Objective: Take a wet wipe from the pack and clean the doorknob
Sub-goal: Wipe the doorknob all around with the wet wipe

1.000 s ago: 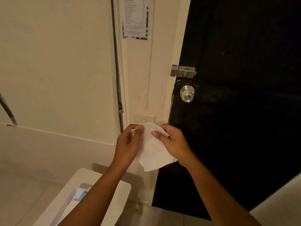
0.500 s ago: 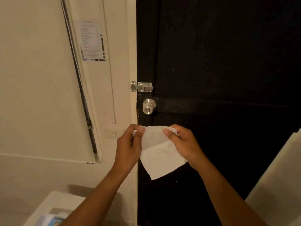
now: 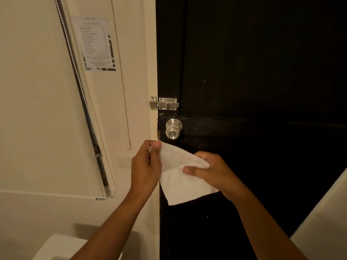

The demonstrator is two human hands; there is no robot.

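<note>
A: A cream wall [image 3: 37,109] on the left, a black door [image 3: 262,72] on the right, shut with a sliding bolt [image 3: 164,104]. Where does the job stand?

B: The wipe [image 3: 180,177] is out and stretched between both hands, just below the doorknob [image 3: 173,128]. The left hand [image 3: 145,166] pinches its top corner between thumb and fingers; the right hand [image 3: 212,171] has its thumb clamped over the far edge.

A: And the knob?

B: Untouched, so the cleaning itself is left. There may be a smudge on its upper face, though the dim light makes that hard to tell.

A: The pack?

B: Not in sight.
</note>
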